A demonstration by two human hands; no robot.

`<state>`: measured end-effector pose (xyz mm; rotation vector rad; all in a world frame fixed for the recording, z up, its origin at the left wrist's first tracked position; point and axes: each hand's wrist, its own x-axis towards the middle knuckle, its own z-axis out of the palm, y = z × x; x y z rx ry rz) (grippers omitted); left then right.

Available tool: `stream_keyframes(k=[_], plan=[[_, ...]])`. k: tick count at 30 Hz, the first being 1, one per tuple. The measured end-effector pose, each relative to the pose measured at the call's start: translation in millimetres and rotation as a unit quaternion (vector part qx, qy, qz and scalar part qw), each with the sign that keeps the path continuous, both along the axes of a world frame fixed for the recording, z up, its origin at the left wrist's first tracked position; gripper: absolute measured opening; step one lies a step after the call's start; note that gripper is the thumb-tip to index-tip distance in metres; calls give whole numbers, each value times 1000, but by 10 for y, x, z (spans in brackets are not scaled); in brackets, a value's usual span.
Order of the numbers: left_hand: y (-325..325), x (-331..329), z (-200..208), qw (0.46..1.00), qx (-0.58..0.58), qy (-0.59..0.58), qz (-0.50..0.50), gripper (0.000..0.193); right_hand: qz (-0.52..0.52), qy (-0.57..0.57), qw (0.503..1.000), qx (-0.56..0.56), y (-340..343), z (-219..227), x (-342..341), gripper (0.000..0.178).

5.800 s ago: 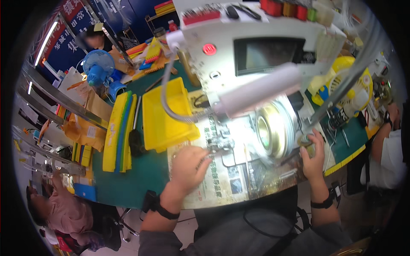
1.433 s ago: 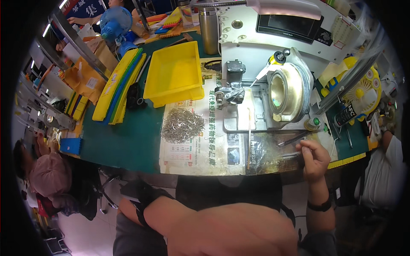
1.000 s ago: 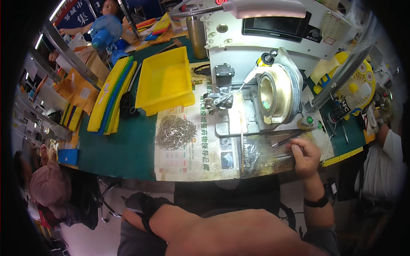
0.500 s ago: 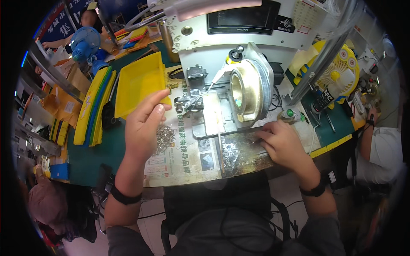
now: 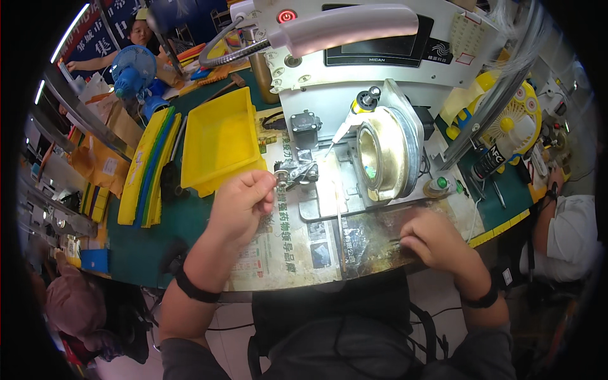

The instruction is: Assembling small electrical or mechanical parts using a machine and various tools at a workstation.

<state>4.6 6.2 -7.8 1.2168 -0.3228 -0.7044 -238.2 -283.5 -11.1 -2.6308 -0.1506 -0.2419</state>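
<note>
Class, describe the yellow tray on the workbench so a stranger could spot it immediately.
Start at the grey machine behind the green bench. Left of it, just beyond the left hand, sits the yellow tray. Unlike the flat yellow sheets stacked further left, it is an open, raised-walled box.

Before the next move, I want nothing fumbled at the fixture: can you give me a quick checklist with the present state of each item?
1. Left hand at the small metal fixture: ok, fingers pinched right beside it.
2. Part in the left fingers: cannot tell, too small.
3. Right hand steady: ok, resting on the newspaper.
4. Tool in the right hand: cannot tell, hidden.
5. Lamp over the work: ok, above the brass ring.
6. Yellow tray out of the way: ok, left of the fixture.
</note>
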Motion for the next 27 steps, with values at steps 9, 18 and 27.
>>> stream_keyframes(k=[9,18,27], plan=[[-340,-92,414,958,-116,-260,-19,13,-23,61,856,513,1006,80,498,25],[-281,-309,206,946,-173,-262,-78,17,-44,-27,806,589,1122,-4,1013,30],[-223,-333,156,942,-150,-294,-57,10,-74,-50,814,574,1098,-51,1214,31]])
